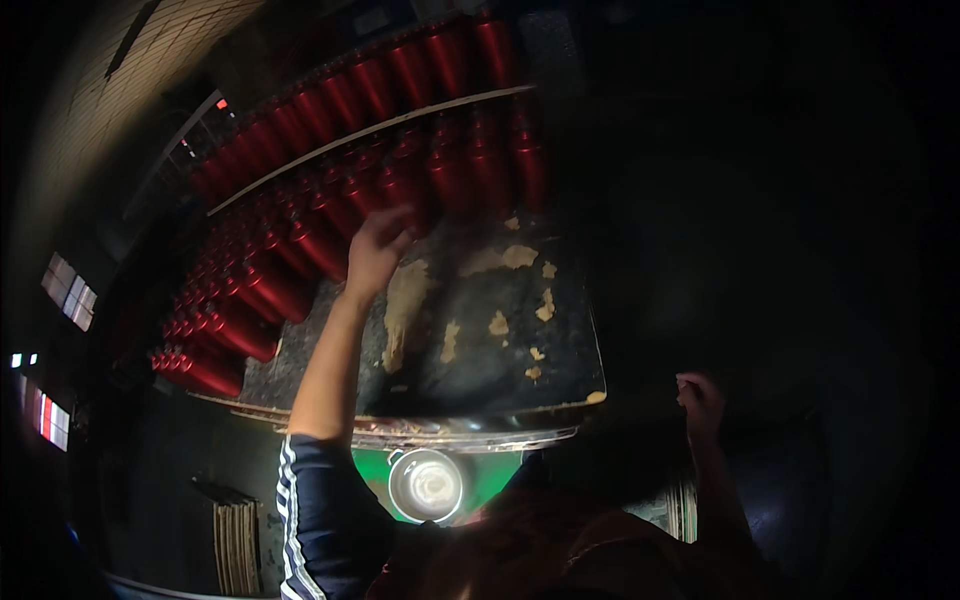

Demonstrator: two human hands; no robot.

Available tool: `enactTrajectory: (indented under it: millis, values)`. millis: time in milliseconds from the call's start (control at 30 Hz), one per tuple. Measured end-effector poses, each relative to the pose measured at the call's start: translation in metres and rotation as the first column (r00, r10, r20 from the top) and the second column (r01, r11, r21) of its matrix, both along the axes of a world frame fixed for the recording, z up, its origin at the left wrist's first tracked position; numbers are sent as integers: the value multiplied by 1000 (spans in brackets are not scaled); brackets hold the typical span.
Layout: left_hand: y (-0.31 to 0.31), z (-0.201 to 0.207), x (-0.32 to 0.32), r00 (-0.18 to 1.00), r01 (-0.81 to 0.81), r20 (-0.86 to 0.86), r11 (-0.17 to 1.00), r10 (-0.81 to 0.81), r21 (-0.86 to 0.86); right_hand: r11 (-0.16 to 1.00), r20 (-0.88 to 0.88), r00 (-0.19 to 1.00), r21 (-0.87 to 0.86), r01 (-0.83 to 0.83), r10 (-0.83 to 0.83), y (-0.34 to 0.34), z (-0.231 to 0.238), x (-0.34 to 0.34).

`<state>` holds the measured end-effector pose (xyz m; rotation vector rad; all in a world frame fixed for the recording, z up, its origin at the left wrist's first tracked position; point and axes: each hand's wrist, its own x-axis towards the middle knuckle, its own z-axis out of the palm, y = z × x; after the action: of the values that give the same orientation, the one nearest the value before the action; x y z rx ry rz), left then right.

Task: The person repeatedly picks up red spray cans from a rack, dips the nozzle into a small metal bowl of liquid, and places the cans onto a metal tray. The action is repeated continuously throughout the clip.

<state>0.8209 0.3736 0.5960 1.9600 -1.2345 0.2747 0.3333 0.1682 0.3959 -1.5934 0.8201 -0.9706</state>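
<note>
My left hand (383, 243) reaches over the dark worktop, its fingers bent and slightly blurred, with a gap between thumb and fingers. Nothing shows in it. Just beyond its fingertips stand red bottles (405, 185), shiny and narrow-necked, in curved rows; whether the fingers touch one I cannot tell. Out to the right, in deep shadow and away from the worktop, is my right hand (704, 402). Its fingers are curled, and the dark hides whether anything is in them.
The dark worktop (470, 330) has worn pale patches. Behind a pale strip (375, 130) stands another row of red bottles. Below the near edge is a round metal pot (397, 487) on a green surface. Stacked flat sheets (236, 545) stand at lower left.
</note>
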Motion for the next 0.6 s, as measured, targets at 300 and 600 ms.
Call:
enactTrajectory:
  millis: [300,600]
  values:
    - [-182,-18,134,991,-104,107,958,78,268,886,-195,969,-409,-220,151,-79,101,152]
    - [-143,-32,109,968,-91,240,993,70,80,592,-400,914,-721,-360,69,-155,184,411]
